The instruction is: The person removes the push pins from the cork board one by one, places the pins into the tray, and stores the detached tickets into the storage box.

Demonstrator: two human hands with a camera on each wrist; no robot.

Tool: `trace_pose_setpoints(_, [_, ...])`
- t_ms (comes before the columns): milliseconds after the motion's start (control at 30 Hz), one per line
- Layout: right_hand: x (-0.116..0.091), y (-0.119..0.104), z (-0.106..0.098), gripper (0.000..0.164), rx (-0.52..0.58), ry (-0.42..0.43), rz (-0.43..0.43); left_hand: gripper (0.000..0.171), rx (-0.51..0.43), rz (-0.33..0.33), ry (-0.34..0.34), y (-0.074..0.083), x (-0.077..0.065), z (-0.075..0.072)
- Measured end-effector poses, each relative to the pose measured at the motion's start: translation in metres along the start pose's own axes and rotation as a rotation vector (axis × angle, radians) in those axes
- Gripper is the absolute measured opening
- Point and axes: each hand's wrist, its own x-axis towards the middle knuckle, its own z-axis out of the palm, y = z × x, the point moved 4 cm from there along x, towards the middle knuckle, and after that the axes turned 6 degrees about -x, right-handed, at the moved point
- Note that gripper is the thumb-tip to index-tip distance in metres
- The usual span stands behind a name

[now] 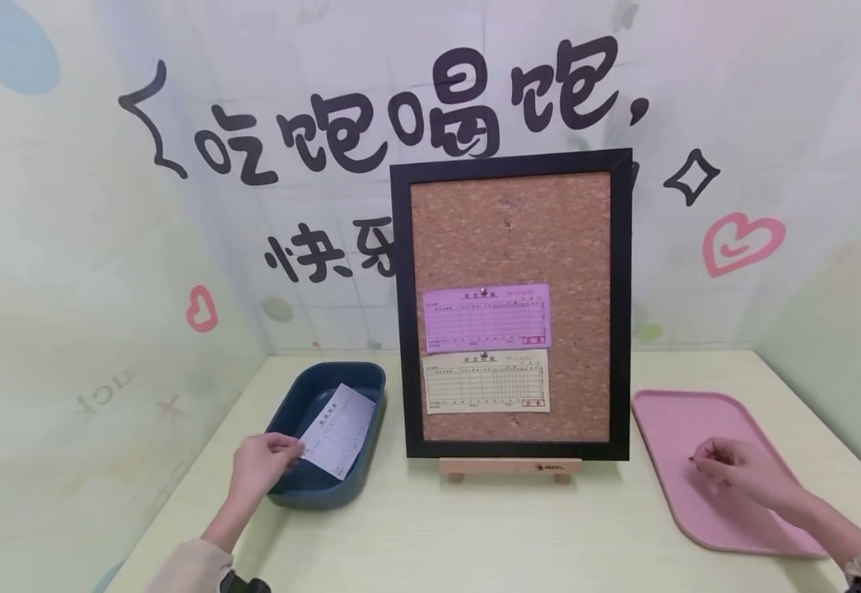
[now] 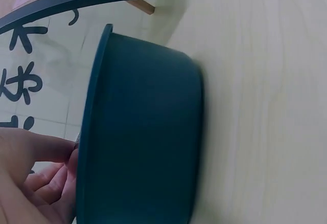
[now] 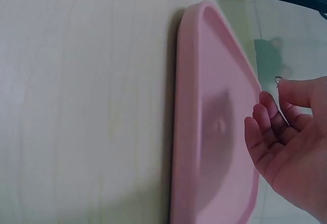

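Observation:
In the head view my left hand pinches one corner of a white printed receipt slip over a dark blue plastic tub. The left wrist view has that hand beside the tub's wall, which hides most of the slip. Above the pink tray, my right hand holds a tiny metal pushpin between thumb and forefinger, its other fingers loosely bent. A framed cork board carries a purple receipt slip and, below it, a cream one, each pinned at its top edge.
The cork board leans on a small wooden easel between tub and tray. Close behind stands a wall with large black lettering, and side walls flank the pale wooden table.

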Motion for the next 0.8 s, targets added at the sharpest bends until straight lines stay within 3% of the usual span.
trace_pose_setpoints(300, [-0.002,0.008,0.01,0.02,-0.014,-0.029,0.045,0.021,0.054,0.025,-0.026,-0.001,-0.004,0.007])
trace_pose_setpoints(600, [0.0,0.017,0.007,0.02,0.022,-0.069,0.01,0.033,0.152,0.142,-0.08,-0.003,-0.001,0.011])
trace_pose_setpoints(800, [0.0,0.02,0.006,0.019,-0.02,-0.087,0.043,0.036,0.148,0.176,-0.122,-0.002,0.001,0.013])
